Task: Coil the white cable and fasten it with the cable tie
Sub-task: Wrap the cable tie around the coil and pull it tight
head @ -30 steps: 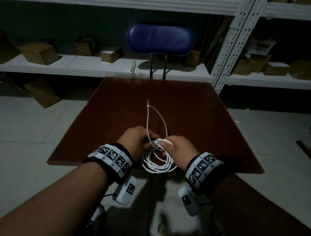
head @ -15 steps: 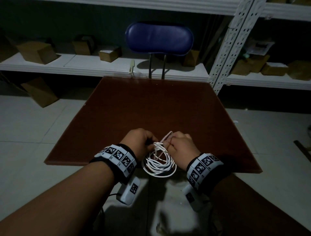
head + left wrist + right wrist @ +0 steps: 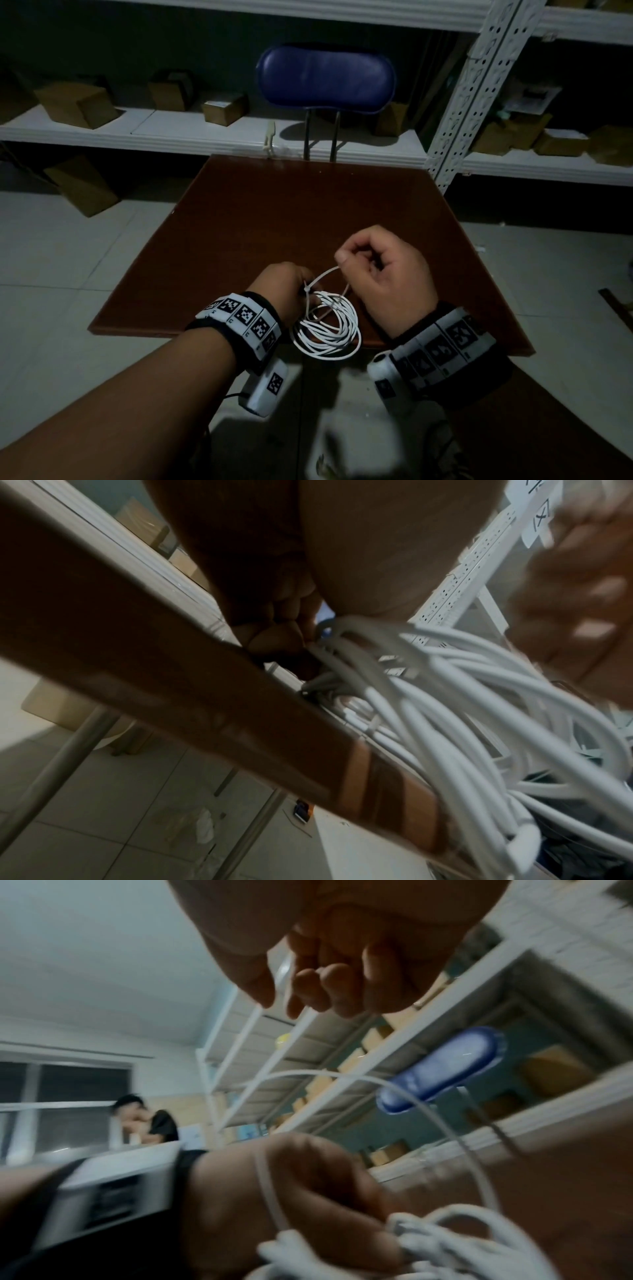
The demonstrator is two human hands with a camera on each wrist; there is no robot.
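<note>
The white cable is wound into a coil that hangs over the near edge of the brown table. My left hand grips the coil's top left, by the head of the white cable tie. The tie runs round the coil in a loose loop. My right hand, raised above and right of the coil, pinches the tie's tail between thumb and fingers. In the right wrist view the tie arcs from my right hand down to the coil. The left wrist view shows the coil close up.
A blue chair stands at the table's far side. White shelving with cardboard boxes runs behind it, with a perforated upright at the right. Another person sits far off in the right wrist view.
The tie's tall loop above the coil has shrunk. My right hand left the coil and moved up and right with the tie's tail. The left hand stayed on the coil.
</note>
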